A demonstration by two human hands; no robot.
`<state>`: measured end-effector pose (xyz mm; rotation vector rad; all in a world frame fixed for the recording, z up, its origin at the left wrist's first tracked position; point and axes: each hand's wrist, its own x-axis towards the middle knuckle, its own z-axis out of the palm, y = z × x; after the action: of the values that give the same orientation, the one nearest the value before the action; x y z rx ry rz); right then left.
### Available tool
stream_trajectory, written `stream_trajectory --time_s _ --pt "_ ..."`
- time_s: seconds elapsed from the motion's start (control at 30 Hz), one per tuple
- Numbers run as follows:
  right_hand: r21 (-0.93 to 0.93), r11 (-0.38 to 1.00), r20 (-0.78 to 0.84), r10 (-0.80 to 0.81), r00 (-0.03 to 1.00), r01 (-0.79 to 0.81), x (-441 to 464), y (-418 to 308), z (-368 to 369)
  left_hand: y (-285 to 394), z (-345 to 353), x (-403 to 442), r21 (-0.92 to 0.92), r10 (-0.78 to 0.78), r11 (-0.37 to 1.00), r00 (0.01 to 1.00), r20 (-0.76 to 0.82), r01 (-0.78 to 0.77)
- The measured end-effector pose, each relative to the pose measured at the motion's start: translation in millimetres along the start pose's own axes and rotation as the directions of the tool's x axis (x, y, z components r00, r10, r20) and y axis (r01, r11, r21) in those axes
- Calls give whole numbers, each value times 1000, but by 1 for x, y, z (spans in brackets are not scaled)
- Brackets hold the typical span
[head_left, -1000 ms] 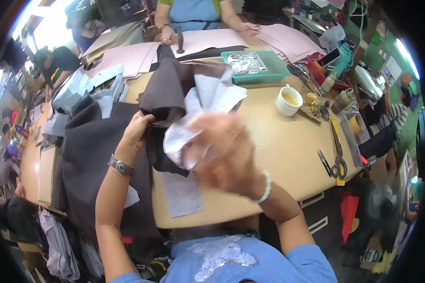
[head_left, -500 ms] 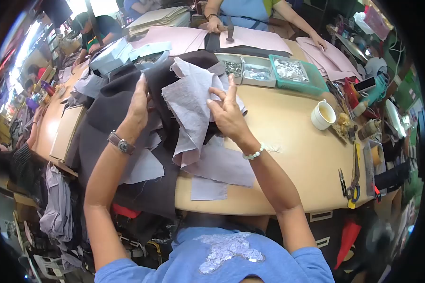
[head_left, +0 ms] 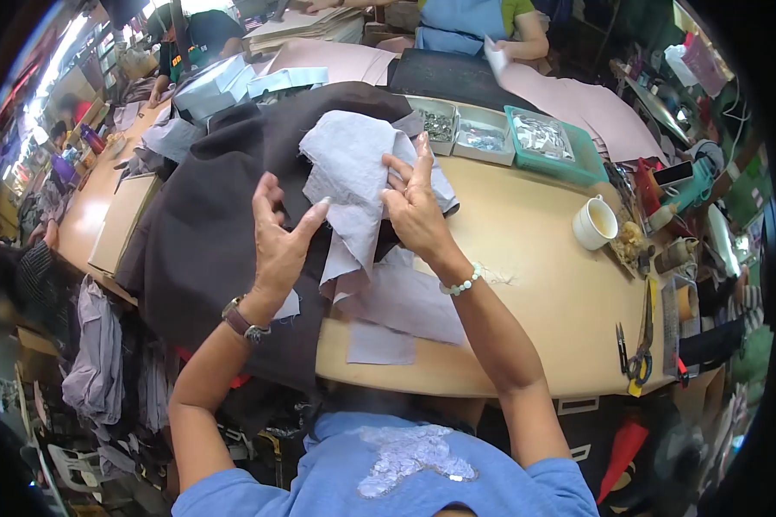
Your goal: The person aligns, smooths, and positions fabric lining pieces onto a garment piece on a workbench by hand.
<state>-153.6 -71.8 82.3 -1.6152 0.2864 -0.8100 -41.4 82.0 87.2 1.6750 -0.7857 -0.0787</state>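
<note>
My right hand (head_left: pixel 416 207) pinches the edge of a light grey cloth piece (head_left: pixel 347 159) with a frayed edge, its index finger pointing up. My left hand (head_left: pixel 283 246) is open, thumb and fingers apart, just left of that cloth and in front of a large dark cloth (head_left: pixel 207 202). The dark cloth is spread over the table's left side and hangs down its front edge. Below the raised piece lie more grey cloth pieces (head_left: pixel 405 303), including a small rectangle (head_left: pixel 381 344) by the table edge.
Small trays of metal parts (head_left: pixel 483 142) and a green tray (head_left: pixel 582 164) line the back. To the right are a cup (head_left: pixel 595 224), scissors (head_left: pixel 641 345) and thread snips (head_left: pixel 622 346). Across the table, a person in a blue apron (head_left: pixel 461 30) holds a pink sheet (head_left: pixel 495 59).
My left hand has come down and right, off the dark cloth, with its fingers spread. The dark cloth now covers most of a grey piece. Opposite, the person has shifted and lifts a sheet.
</note>
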Motion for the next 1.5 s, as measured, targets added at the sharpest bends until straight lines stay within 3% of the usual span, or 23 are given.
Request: stream_trajectory --time_s 0.03,0.07,0.13,0.3,0.4,0.47,0.57,0.6,0.67,0.77,0.87,0.9,0.97,1.1,1.2,1.23,1.33,1.47,1.5 --pt "23 1000 -3 1 1000 -1 -1 -2 -2 -9 4 -2 -235 -67 969 998 14 68" --pt "46 999 -4 4 1000 -4 -2 -2 -2 -15 3 -6 -307 -234 913 961 149 269" --pt "53 999 10 5 1000 -5 0 5 -2 -19 -2 -15 -358 -484 684 763 428 635" --pt "97 995 34 1 999 -4 -2 5 2 -16 13 -8 -303 -549 519 584 599 799" --pt "164 986 31 -27 999 22 -4 4 -3 -16 32 -2 -389 -544 584 699 464 712" --pt "204 979 -3 -21 1000 21 -7 -2 -12 -14 34 9 -420 -454 650 766 454 634" --pt "110 990 -130 -76 989 90 -9 -8 -39 8 39 34 -437 -326 755 858 397 489" --pt "87 991 -168 -88 982 104 -10 -12 -48 11 39 47 -484 -277 742 869 410 465" --pt "80 991 -245 -88 966 110 -9 -18 -65 34 44 74 -623 -295 577 846 444 528" --pt "52 994 -314 -70 947 91 -10 -25 -94 84 55 105 -603 -44 756 940 339 253" --pt "54 994 -342 -68 937 91 -12 -27 -118 135 67 142 -465 189 883 951 245 -55" --pt "55 994 -351 -67 934 92 -12 -28 -123 181 57 140 -607 164 794 948 271 36" --pt "106 993 -360 -12 933 54 -12 -28 -132 217 47 151 -624 289 777 927 238 -83" --pt "134 990 -337 85 938 -42 -14 -38 -132 257 13 163 -554 434 782 887 156 -285" --pt "98 995 -222 25 975 -3 -21 -57 -116 262 -11 169 -444 464 814 879 110 -374" --pt "197 978 -172 -32 984 67 -17 -46 -118 260 -23 172 -388 468 831 878 98 -399" --pt "-98 993 -146 -74 986 60 -25 -58 -106 247 -54 182 -253 472 859 880 59 -444" --pt "-125 989 -301 -111 947 77 -26 -61 -102 223 -93 188 -81 445 894 895 31 -441" --pt "2 998 -341 -53 938 57 -16 -47 -110 217 -101 188 -42 435 900 900 27 -434"
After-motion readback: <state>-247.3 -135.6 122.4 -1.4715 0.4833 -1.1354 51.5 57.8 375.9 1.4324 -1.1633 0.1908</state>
